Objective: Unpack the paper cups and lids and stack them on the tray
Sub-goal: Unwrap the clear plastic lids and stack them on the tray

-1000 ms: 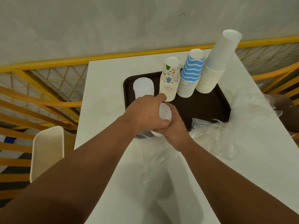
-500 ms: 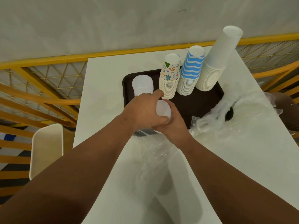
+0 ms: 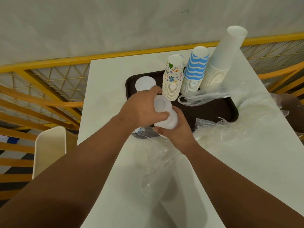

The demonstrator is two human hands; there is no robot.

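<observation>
Head view shows the left hand [image 3: 141, 107] and right hand [image 3: 176, 134] both curled round a stack of lids [image 3: 165, 113], held just above the near edge of the tray [image 3: 217, 109]. My guess: the slick lids could slide apart and spill if either grip loosens. Since earlier, a loose plastic bag [image 3: 202, 97] has landed on the tray beside the cup stacks.

Translucent matt plastic lids [image 3: 162, 105], crinkled glossy clear wrap [image 3: 158, 155], smooth dark tray [image 3: 213, 109], paper cups [image 3: 173, 79].
</observation>
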